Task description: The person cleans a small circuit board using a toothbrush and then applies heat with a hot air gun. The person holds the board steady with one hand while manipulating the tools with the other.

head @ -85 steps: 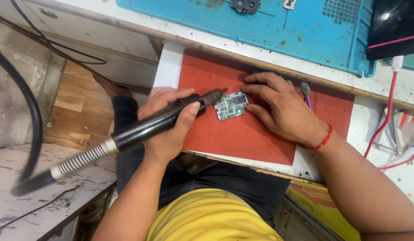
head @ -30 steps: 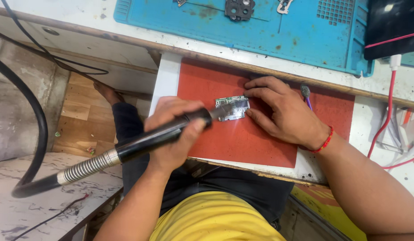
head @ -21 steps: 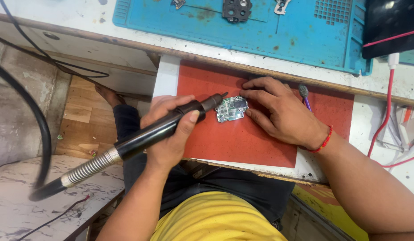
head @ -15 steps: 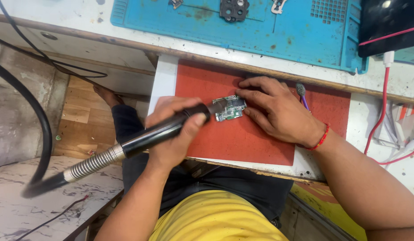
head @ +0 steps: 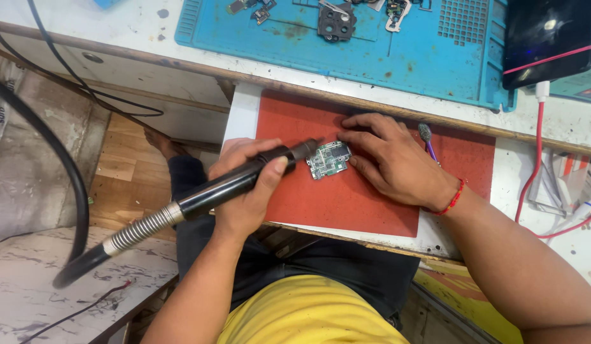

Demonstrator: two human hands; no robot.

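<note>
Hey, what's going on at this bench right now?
A person is working on a small green circuit board lying on a red mat. Their left hand grips a black handpiece with a sprung hose, its tip at the board's left edge. Their right hand rests flat on the mat, fingers steadying the board. A blue work mat with loose parts lies behind.
</note>
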